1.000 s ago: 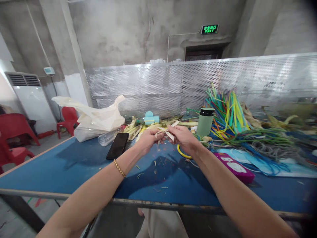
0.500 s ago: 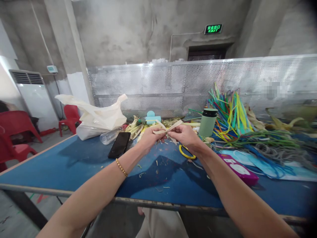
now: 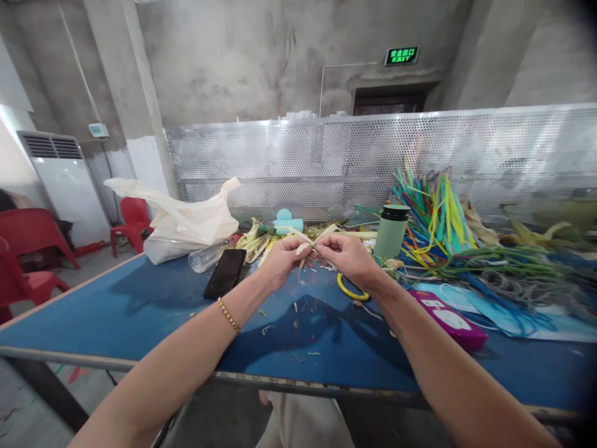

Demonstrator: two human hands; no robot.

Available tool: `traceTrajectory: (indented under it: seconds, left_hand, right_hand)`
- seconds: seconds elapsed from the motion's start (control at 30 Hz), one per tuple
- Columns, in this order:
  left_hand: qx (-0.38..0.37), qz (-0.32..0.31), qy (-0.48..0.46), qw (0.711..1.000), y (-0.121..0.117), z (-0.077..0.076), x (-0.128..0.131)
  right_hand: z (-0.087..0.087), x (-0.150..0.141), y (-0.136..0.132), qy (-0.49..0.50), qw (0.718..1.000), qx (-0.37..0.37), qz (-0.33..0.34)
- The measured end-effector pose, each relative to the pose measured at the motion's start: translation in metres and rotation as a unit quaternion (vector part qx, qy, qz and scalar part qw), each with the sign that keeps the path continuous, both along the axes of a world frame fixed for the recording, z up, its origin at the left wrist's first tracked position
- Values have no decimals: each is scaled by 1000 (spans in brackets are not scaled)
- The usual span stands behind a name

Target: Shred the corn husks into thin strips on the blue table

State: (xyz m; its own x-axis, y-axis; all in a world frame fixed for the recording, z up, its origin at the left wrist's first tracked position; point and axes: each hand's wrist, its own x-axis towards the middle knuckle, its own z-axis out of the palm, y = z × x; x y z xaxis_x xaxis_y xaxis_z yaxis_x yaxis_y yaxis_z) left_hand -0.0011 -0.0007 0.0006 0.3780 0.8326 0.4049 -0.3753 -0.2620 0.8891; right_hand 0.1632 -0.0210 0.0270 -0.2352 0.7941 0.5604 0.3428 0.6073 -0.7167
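Observation:
Above the middle of the blue table (image 3: pixel 116 311), my left hand (image 3: pixel 282 260) and my right hand (image 3: pixel 347 256) meet fingertip to fingertip. Both pinch thin pale husk strips (image 3: pixel 313 239) that fan out upward between them, with short ends hanging below. A gold bead bracelet (image 3: pixel 228 315) circles my left wrist. Small husk scraps (image 3: pixel 298 308) lie on the table under the hands. Yellow-handled scissors (image 3: pixel 351 289) lie just below my right hand.
A black phone (image 3: pixel 225 273), a clear bottle (image 3: pixel 205 256) and a cream plastic bag (image 3: pixel 186 224) lie at the left. A green flask (image 3: pixel 392 231), coloured strips (image 3: pixel 431 211), husks and a purple device (image 3: pixel 450 320) fill the right. A perforated metal screen (image 3: pixel 326 162) backs the table.
The hands have drawn closer together and the strips, held flatter and wider half a second ago, now bunch and fan up between the fingertips. The camera has shifted slightly since a second ago.

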Motion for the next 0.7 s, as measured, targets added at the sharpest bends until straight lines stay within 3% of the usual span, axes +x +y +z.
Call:
traceTrajectory:
  seconds: [0.37,0.7]
  left_hand:
    - [-69,-7,-34,997,2,-2,3]
    - [-68,-7,-60,996,-1,1,6]
  right_hand:
    - [-7,3,7,-39,999,21,-31]
    - [-5,2,7,-39,999,15,-25]
